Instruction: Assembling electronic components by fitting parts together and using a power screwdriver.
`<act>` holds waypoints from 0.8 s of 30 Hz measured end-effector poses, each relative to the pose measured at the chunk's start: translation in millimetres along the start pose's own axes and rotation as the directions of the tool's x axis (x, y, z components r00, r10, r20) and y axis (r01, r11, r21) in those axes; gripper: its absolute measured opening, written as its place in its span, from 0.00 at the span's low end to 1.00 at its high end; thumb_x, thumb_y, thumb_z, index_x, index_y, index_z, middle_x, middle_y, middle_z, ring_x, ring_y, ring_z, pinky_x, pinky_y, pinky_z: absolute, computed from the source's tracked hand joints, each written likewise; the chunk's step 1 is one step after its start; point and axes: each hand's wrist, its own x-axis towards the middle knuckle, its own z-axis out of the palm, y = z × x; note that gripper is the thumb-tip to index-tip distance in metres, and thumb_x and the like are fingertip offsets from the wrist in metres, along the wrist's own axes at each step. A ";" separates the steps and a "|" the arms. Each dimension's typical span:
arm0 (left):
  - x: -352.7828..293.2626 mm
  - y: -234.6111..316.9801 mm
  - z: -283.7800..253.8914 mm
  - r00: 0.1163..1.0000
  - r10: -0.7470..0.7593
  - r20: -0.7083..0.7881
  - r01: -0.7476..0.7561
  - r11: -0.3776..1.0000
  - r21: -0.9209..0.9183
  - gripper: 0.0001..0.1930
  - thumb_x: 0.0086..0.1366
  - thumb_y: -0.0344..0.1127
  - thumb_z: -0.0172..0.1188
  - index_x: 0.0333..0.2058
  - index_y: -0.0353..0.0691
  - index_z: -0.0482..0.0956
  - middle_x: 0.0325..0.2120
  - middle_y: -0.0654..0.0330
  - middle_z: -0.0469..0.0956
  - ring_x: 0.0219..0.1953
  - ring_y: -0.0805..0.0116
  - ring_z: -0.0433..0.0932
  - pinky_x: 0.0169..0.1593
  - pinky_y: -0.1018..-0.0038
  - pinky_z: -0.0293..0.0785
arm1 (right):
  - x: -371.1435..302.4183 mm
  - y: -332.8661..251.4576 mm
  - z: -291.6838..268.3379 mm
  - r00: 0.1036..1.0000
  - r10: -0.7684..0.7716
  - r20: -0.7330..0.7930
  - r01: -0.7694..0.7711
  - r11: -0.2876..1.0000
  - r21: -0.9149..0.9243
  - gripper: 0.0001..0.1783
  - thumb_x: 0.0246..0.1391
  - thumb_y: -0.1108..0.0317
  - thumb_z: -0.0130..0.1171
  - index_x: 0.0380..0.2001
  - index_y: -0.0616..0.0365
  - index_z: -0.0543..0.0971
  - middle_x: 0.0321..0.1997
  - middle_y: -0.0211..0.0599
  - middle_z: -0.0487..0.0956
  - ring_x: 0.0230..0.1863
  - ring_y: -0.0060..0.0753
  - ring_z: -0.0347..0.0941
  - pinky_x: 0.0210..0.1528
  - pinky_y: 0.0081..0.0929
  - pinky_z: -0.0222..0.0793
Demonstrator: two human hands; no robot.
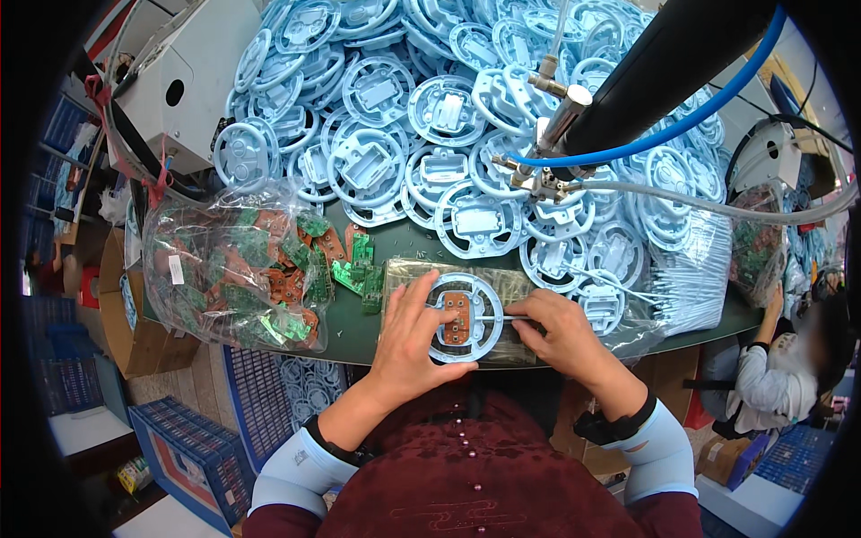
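1. Wheel of light-blue plastic (492, 344) lies open face up on a wrapped pad (516, 283) at the table's near edge, between the two hands.
2. Done so far, it seems: an orange-brown circuit board (457, 334) sits inside the wheel, left of its middle, and a thin pale stick (505, 317) reaches in from the right.
3. Left, by my judgement: seating the stick and fastening the parts. I cannot tell whether the board is fixed.
4. Much stock appears to remain: a large heap of blue wheels (448, 111) behind, a clear bag of boards (229, 269) and loose green boards (360, 269) to the left, and a bundle of pale sticks (692, 285) to the right.
5. The left hand (401, 339) comes in from the lower left, its fingers spread over the wheel's left side, one fingertip at the board and the thumb along the lower rim, so it grips the wheel.
6. The right hand (563, 332) comes from the lower right, wrist bent inward, thumb and forefinger pinching the stick's outer end, the other fingers curled.
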 end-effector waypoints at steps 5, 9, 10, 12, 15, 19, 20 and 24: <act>-0.7 -0.9 1.4 1.000 0.003 0.007 -0.003 1.000 -0.001 0.36 0.36 0.43 0.82 0.45 0.41 0.75 0.65 0.39 0.61 0.67 0.42 0.62 0.67 0.42 0.54 | -1.4 2.9 0.7 1.000 -0.002 -0.020 0.002 1.000 0.013 0.07 0.49 0.76 0.66 0.33 0.60 0.79 0.31 0.41 0.77 0.33 0.46 0.77 0.34 0.35 0.72; -1.1 -1.7 1.6 1.000 0.017 0.011 -0.017 1.000 0.024 0.37 0.36 0.45 0.83 0.45 0.39 0.74 0.64 0.36 0.62 0.66 0.39 0.63 0.66 0.41 0.54 | -0.6 1.2 0.4 1.000 0.009 -0.007 -0.009 1.000 0.025 0.07 0.49 0.77 0.66 0.33 0.61 0.79 0.31 0.41 0.77 0.33 0.46 0.77 0.34 0.35 0.71; -1.3 -1.6 1.5 1.000 0.016 0.012 -0.017 0.999 0.027 0.38 0.36 0.45 0.83 0.45 0.39 0.74 0.64 0.36 0.62 0.66 0.39 0.63 0.66 0.40 0.54 | -0.3 0.8 0.8 1.000 0.009 -0.007 -0.009 1.000 0.025 0.07 0.49 0.77 0.66 0.33 0.61 0.79 0.31 0.41 0.77 0.33 0.46 0.77 0.34 0.35 0.71; -0.9 -1.5 1.4 1.000 0.019 0.013 -0.019 0.999 0.027 0.37 0.36 0.45 0.83 0.45 0.39 0.74 0.64 0.36 0.62 0.66 0.39 0.63 0.66 0.40 0.54 | -0.1 0.2 1.8 0.999 0.036 0.004 -0.036 0.998 0.049 0.07 0.49 0.75 0.66 0.31 0.60 0.78 0.30 0.41 0.76 0.35 0.47 0.76 0.36 0.39 0.72; -1.2 -1.5 1.6 1.000 0.019 0.014 -0.020 0.999 0.026 0.37 0.36 0.45 0.83 0.45 0.39 0.74 0.64 0.36 0.62 0.66 0.39 0.63 0.66 0.40 0.54 | -0.5 1.2 4.5 1.000 0.028 -0.014 -0.027 0.998 0.064 0.07 0.48 0.76 0.66 0.30 0.60 0.78 0.30 0.40 0.76 0.35 0.48 0.76 0.36 0.39 0.72; -1.1 -0.1 0.3 0.999 0.008 0.033 -0.009 0.999 0.049 0.37 0.36 0.45 0.83 0.45 0.39 0.75 0.64 0.37 0.62 0.66 0.39 0.63 0.66 0.41 0.54 | -0.6 1.4 10.7 0.999 0.011 -0.048 -0.008 0.999 0.054 0.07 0.47 0.76 0.67 0.30 0.60 0.79 0.31 0.40 0.76 0.35 0.47 0.76 0.37 0.38 0.72; -0.3 1.2 -0.7 0.999 0.008 0.032 -0.010 0.999 0.049 0.37 0.36 0.45 0.83 0.45 0.39 0.75 0.64 0.37 0.62 0.66 0.39 0.63 0.66 0.41 0.54 | -1.3 2.8 12.2 0.997 -0.009 -0.071 0.012 0.999 0.043 0.07 0.47 0.76 0.67 0.31 0.59 0.79 0.32 0.40 0.77 0.35 0.47 0.76 0.37 0.39 0.72; 4.4 7.5 -6.3 0.997 0.003 0.075 -0.013 0.992 0.125 0.38 0.36 0.46 0.83 0.45 0.39 0.75 0.64 0.38 0.62 0.66 0.40 0.64 0.66 0.40 0.55 | 1.1 2.0 8.9 0.984 -0.141 -0.112 0.129 0.986 -0.108 0.11 0.44 0.77 0.68 0.33 0.59 0.80 0.33 0.39 0.77 0.37 0.46 0.75 0.38 0.39 0.71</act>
